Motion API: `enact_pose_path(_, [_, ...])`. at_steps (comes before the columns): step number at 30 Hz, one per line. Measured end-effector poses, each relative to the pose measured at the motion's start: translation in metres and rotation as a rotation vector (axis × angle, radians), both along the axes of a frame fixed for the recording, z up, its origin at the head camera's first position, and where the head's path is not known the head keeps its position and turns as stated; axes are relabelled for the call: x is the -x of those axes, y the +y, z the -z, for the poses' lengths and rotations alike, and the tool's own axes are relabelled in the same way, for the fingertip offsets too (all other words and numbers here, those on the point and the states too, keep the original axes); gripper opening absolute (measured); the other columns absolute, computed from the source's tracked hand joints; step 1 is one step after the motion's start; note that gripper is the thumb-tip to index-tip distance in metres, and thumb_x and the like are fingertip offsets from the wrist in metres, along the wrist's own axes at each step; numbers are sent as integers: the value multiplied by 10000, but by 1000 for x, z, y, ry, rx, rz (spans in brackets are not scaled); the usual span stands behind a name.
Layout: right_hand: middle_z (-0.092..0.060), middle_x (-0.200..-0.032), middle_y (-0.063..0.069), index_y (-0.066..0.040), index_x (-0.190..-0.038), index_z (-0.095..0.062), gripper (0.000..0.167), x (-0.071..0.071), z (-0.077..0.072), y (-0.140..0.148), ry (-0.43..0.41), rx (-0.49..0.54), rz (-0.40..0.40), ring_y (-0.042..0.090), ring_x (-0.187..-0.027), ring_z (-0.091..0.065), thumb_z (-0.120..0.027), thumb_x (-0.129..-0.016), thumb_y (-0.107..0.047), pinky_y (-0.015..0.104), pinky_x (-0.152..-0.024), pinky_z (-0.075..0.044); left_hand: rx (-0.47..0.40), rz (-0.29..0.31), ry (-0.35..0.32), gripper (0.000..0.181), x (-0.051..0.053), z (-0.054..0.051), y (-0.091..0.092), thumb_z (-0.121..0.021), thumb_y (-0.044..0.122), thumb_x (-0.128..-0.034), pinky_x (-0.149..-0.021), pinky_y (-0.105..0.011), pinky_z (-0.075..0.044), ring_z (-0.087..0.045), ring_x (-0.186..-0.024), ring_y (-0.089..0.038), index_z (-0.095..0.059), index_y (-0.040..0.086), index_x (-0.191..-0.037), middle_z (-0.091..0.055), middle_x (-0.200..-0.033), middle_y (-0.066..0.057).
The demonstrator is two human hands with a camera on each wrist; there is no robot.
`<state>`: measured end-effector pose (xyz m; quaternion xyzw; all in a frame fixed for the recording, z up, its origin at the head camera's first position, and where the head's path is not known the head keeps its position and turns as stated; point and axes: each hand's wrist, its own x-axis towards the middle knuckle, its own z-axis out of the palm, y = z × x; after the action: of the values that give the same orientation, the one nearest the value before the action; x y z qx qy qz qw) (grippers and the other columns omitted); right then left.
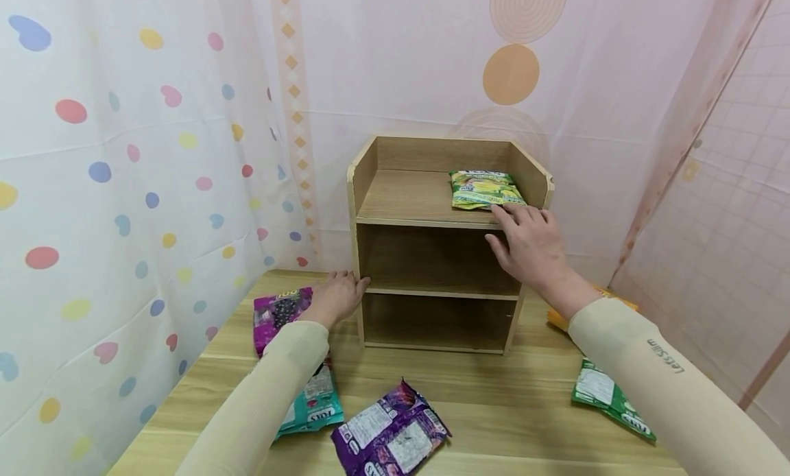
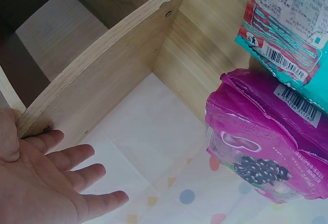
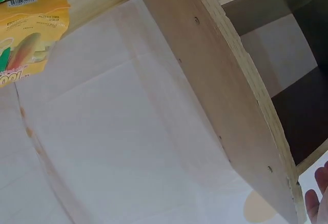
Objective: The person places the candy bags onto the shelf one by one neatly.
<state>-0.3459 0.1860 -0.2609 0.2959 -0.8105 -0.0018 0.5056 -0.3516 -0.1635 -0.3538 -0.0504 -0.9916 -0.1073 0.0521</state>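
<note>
A small wooden shelf unit (image 1: 404, 196) with open tiers stands on the table. On its top board, toward the right, lies a green and yellow candy packet (image 1: 483, 188). My right hand (image 1: 532, 248) is at the front edge of that board, its fingertips by the packet's near edge; whether it bears on the packet is hard to tell. Only a few fingertips (image 3: 322, 178) show in the right wrist view. My left hand (image 1: 336, 299) rests against the unit's left side panel (image 2: 110, 73), fingers extended along the outside and thumb near the front edge.
Left of the unit lie a magenta packet (image 1: 267, 322) with a berry picture and a teal packet (image 1: 321, 404). A purple packet (image 1: 395, 431) lies in front. To the right are a green packet (image 1: 611, 397) and a yellow-orange packet (image 3: 33, 37). Patterned curtains (image 1: 154, 188) hang around the table.
</note>
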Motion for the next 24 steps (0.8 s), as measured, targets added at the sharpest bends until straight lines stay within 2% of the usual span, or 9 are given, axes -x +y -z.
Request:
enact_pose_path(7, [-622,-1114,219,-3,-1227,-631,404,1,-3,9,84,65,-2,440,-977,-599,-670,-913,-253,568,-748,-460,2,-3,-2,628,-1,-2,1,-265,446,-1080,-1067,-699,-228,-306,-1414,-406,-459,-24,-1447,-429,-1490,-211])
enact_pose_path(11, [-577,-1135,254,9,-1240,-607,419,0,-3,15,112,128,14,478,-927,-570,-665,-912,-244,577,-740,-436,-1,-3,-5,615,-1,-2,1,-274,436,-1080,-1063,-706,-223,-300,-1416,-410,-463,-23,-1444,-426,-1492,-213])
enact_pose_path(14, [-542,-1183,262,19,-1279,-567,456,-1,-2,20,96,170,22,481,-929,-546,-662,-920,-245,581,-752,-412,-1,-6,-8,609,-1,-2,1,-277,431,-1081,-1064,-705,-222,-295,-1418,-410,-460,-21,-1447,-420,-1497,-212])
enact_pose_path(17, [-511,-1247,268,36,-1337,-511,533,-1,-1,23,64,214,35,477,-1000,-525,-663,-925,-265,591,-796,-399,-2,-9,-4,612,-1,-2,1,-277,433,-1080,-1069,-697,-224,-301,-1415,-409,-459,-22,-1447,-423,-1494,-213])
enact_pose_path(24, [-452,-1329,285,81,-1420,-394,728,-3,3,29,-65,332,125,489,-1097,-480,-673,-911,-359,617,-882,-374,-4,-10,3,623,-1,-1,0,-268,447,-1078,-1075,-689,-227,-312,-1411,-403,-461,-15,-1449,-434,-1488,-206])
